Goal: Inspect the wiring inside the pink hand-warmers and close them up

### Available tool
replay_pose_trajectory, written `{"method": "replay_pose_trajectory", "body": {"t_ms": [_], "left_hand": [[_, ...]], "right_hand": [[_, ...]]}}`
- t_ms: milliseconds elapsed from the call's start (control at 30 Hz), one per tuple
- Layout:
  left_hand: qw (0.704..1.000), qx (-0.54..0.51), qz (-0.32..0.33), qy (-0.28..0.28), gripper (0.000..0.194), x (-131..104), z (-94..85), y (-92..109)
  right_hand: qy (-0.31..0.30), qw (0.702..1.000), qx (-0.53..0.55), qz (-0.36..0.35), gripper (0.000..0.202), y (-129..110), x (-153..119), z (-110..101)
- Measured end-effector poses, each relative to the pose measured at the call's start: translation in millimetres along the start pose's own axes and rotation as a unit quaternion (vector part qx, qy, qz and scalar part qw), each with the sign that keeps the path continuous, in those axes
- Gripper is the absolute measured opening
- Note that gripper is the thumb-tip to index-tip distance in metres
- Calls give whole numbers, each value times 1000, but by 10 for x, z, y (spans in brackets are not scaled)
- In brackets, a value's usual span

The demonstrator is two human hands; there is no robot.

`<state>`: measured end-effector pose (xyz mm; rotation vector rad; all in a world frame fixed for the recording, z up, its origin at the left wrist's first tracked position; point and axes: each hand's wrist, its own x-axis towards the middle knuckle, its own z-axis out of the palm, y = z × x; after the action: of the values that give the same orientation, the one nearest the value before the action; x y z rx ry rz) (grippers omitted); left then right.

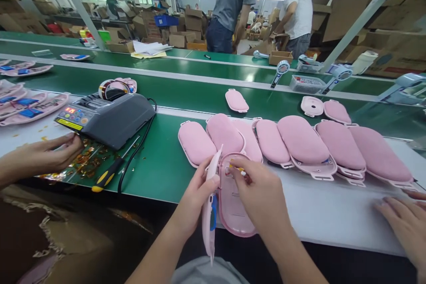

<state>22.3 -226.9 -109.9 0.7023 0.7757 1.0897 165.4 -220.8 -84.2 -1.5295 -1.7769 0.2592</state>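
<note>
My left hand (196,193) grips a pink padded shell half (209,224) that stands on edge, its thin side facing me. A blue part (213,213) shows on its inner side. Right beside it lies the other pink shell half (237,213), its hollow inside facing up, at the table's front edge. Over the upper end of this half, my right hand (261,188) is closed with fingers pinched on a small yellow and white piece (242,171), too small to name. Its fingers partly cover the shell's interior.
Pink padded cases (302,140) line the table to the right. On the left are a grey tape dispenser (116,117), a screwdriver (108,177) and amber tape scraps (91,157). A co-worker's hand (63,151) is by the dispenser; another person's hand (401,219) is at right.
</note>
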Motion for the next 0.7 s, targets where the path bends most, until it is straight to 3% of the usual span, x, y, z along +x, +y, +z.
{"method": "replay_pose_trajectory", "body": {"t_ms": [67, 133, 267, 433, 567, 700], "left_hand": [[1000, 1, 3, 3, 59, -2, 7, -14], [1000, -6, 4, 5, 59, -10, 18, -22], [1000, -7, 1, 19, 58, -35, 46, -38], [998, -18, 23, 48, 59, -56, 65, -70], [999, -28, 27, 33, 60, -56, 55, -70], [999, -39, 29, 25, 58, -42, 49, -59]], "right_hand": [[58, 998, -9, -8, 24, 4, -138, 93], [79, 997, 1, -11, 26, 22, -269, 176], [41, 998, 47, 7, 26, 59, -411, 253], [9, 989, 96, 113, 20, 30, -345, 227], [27, 992, 67, 106, 21, 8, -253, 201], [-9, 992, 85, 95, 29, 9, -184, 184]]}}
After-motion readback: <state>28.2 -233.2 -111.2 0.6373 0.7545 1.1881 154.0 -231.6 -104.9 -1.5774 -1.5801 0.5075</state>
